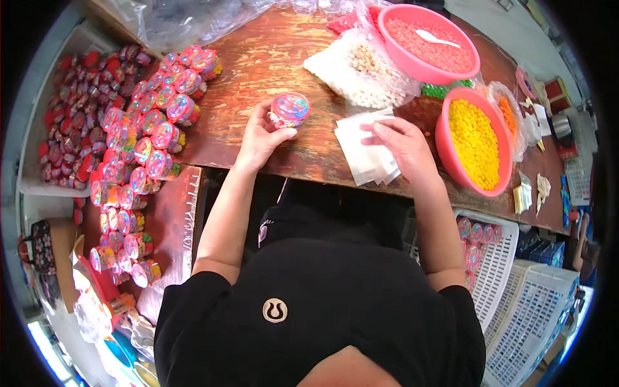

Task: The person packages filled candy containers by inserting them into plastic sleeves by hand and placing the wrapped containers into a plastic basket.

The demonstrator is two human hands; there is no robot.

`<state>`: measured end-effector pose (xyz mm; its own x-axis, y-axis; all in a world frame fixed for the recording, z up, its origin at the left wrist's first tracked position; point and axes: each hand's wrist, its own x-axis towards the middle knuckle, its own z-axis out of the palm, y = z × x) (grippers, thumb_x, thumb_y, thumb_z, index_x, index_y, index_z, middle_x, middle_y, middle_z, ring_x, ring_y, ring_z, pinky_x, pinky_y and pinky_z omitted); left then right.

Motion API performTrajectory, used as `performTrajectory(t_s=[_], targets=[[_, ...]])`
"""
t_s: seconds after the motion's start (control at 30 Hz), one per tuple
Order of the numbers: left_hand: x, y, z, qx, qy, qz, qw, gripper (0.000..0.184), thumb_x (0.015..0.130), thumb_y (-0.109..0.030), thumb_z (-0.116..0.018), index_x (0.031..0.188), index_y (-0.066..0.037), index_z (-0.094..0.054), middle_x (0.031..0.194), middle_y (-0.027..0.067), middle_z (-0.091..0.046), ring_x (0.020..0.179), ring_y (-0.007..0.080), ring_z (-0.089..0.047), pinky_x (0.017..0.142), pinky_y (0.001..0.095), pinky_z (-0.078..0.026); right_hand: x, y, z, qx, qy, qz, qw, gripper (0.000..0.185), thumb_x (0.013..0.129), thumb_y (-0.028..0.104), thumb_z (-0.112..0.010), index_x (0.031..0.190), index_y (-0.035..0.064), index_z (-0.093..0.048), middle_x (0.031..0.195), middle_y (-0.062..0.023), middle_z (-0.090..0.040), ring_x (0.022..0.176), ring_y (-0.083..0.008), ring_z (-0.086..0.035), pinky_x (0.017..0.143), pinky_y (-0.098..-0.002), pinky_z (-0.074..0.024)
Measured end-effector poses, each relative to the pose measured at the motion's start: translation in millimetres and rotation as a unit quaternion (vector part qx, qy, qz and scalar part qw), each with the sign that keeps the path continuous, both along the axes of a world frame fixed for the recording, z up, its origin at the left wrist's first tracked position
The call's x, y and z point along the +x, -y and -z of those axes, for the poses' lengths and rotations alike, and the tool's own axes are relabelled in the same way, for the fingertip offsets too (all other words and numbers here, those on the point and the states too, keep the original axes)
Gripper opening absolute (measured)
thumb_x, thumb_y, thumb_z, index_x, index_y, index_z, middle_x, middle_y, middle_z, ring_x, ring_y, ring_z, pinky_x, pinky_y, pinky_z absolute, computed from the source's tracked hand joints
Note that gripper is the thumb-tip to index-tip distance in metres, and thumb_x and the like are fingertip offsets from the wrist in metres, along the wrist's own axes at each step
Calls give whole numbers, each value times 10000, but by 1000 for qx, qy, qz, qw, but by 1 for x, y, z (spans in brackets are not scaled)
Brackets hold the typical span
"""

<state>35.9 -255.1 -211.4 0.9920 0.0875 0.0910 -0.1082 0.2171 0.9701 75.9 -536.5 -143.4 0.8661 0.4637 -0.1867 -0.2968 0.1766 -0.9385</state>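
Observation:
My left hand (263,137) is wrapped round a small round jar with a pink-rimmed, colourful lid (290,108), held over the wooden table (258,58). On the right, my right hand (403,143) hovers over a fanned stack of white paper sheets (361,151). Its thumb and fingertips are close together; whether something thin is between them is too small to tell. Behind the sheets lies a clear bag of whitish pieces (371,74).
Rows of similar jars (155,122) stand on the left beside a bin of small jars (84,116). At right are a pink bowl of yellow pieces (476,142), a larger bowl of pink pieces (429,45) and, below the table, a white crate (493,271).

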Motion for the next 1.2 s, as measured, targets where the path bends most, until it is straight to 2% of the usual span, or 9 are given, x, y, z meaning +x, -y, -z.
performTrajectory(t_s=[0.13, 0.27, 0.43, 0.6, 0.73, 0.83, 1.03, 1.17, 1.2], targets=[[-14, 20, -15, -158, 42, 90, 982, 665, 696, -230, -790, 1221, -56, -420, 1211, 89, -523, 1127, 202, -514, 946, 359, -436, 12, 6, 7, 30, -37, -26, 999, 183, 865, 108, -596, 982, -32, -582, 1081, -215, -608, 974, -325, -617, 892, -401, -467], [-25, 40, -33, -103, 16, 150, 983, 797, 660, -261, -811, 1289, -26, -382, 1272, 108, -480, 1166, 216, -485, 1029, 373, -358, 11, 2, -11, 53, -48, -106, 992, 167, 864, 101, -595, 978, -20, -598, 1096, -217, -604, 1004, -335, -603, 914, -408, -455], [-24, 46, -33, -105, 40, 219, 969, 895, 666, -77, -787, 1401, -32, -279, 1408, 162, -354, 1279, 223, -375, 1061, 356, -310, 3, -7, -19, -15, 31, -130, 991, 233, 851, 107, -618, 1032, -40, -606, 1085, -155, -623, 903, -202, -626, 847, -310, -483], [-24, 47, -38, -141, 61, 228, 961, 925, 639, -79, -804, 1406, -51, -287, 1429, 165, -322, 1282, 219, -370, 1067, 353, -301, 7, 1, -16, 127, 5, -69, 990, 121, 863, 84, -595, 955, 16, -638, 1174, -157, -585, 870, -139, -605, 844, -288, -468], [-26, 52, -43, -112, 36, 229, 966, 896, 634, -66, -806, 1385, -32, -318, 1391, 144, -376, 1253, 201, -398, 1050, 342, -327, -3, -2, -20, -1, 88, -148, 985, 113, 862, 78, -600, 949, 16, -634, 1132, -118, -597, 847, -108, -581, 802, -259, -460], [-23, 57, -47, -93, 19, 227, 969, 823, 648, -79, -803, 1342, -9, -365, 1325, 121, -442, 1207, 184, -440, 1019, 333, -368, -11, -5, -24, -77, 213, -122, 966, 91, 853, 69, -614, 924, 13, -622, 879, -16, -598, 820, -64, -547, 743, -224, -445], [-18, 66, -34, -49, 73, 153, 984, 788, 634, -191, -835, 1255, -10, -385, 1180, 90, -528, 1079, 160, -521, 923, 302, -452, -23, -9, -31, -102, 137, -95, 981, 96, 848, 87, -631, 908, 13, -629, 789, 30, -602, 760, -56, -548, 701, -214, -452], [-20, 75, -35, -92, 80, 83, 989, 705, 688, -319, -798, 1196, -48, -392, 1082, 56, -538, 1010, 133, -525, 895, 293, -448, -24, -9, -19, -149, 202, -82, 965, 235, 840, 99, -644, 1053, 20, -582, 923, -27, -602, 837, -97, -551, 759, -233, -449], [-19, 78, -37, -115, 73, 51, 989, 661, 721, -353, -772, 1179, -58, -398, 1056, 46, -537, 994, 122, -522, 891, 291, -444, -24, -11, -6, -142, 299, 24, 943, 380, 826, 92, -659, 1163, 33, -493, 1035, -68, -564, 913, -134, -543, 813, -262, -445]])
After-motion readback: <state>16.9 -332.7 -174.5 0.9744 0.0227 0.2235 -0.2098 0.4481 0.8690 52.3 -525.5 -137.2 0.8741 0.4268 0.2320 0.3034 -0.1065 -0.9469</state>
